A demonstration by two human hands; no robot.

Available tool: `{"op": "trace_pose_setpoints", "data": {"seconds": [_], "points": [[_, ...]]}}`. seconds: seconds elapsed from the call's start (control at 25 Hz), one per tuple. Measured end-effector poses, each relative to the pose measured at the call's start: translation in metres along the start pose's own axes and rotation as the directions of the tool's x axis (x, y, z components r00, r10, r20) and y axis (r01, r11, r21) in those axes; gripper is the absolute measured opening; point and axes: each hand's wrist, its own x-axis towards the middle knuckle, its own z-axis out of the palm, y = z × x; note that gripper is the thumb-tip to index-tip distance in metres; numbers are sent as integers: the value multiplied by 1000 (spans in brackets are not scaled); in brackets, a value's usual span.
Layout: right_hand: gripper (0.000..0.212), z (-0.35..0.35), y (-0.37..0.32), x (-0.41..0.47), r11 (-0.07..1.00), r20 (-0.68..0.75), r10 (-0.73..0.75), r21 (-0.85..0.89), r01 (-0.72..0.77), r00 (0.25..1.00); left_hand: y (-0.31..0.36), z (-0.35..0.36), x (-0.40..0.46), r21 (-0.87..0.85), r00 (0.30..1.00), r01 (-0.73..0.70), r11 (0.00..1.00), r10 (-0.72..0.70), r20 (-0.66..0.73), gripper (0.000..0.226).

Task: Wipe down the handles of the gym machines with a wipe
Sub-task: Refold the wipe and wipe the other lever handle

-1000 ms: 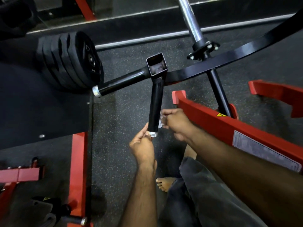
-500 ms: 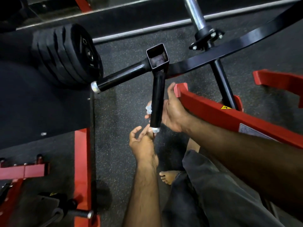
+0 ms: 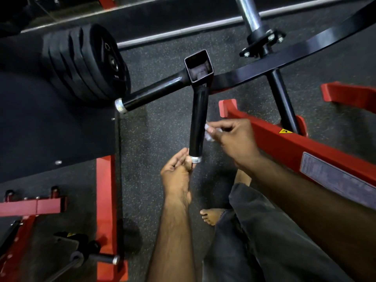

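Observation:
A black handle point(image 3: 198, 121) with a silver end cap hangs down from the open square tube point(image 3: 199, 67) of the machine arm. My left hand point(image 3: 179, 174) pinches the handle's silver bottom end with curled fingers. My right hand point(image 3: 232, 137) pinches a small crumpled white wipe point(image 3: 208, 135) against the right side of the handle's lower half. A second black handle point(image 3: 151, 96) with a silver cap sticks out to the left from the same tube.
Several black weight plates point(image 3: 85, 64) sit stacked at the upper left. A red frame beam point(image 3: 284, 145) runs behind my right arm. A chrome bar point(image 3: 248, 13) and a curved black arm point(image 3: 305, 51) cross the top. More red frame parts point(image 3: 105, 210) stand at the lower left.
My right hand came off the handle's back, where its fingers lay straight, and now pinches the wipe against the handle's right side. My left hand closed again on the bottom cap.

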Motion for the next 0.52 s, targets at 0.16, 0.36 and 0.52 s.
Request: {"op": "trace_pose_setpoints", "data": {"seconds": [0.16, 0.36, 0.52], "points": [[8, 5, -45, 22, 706, -39, -673, -329, 626, 738, 7, -6, 8, 47, 998, 52, 998, -54, 45, 26], [11, 23, -50, 38, 457, 130, -713, -659, 597, 689, 15, -9, 13, 72, 987, 99, 992, -108, 118, 26], [11, 18, -20, 0, 492, 300, -589, -603, 628, 750, 16, -11, 13, 62, 987, 92, 994, -100, 129, 25]]}}
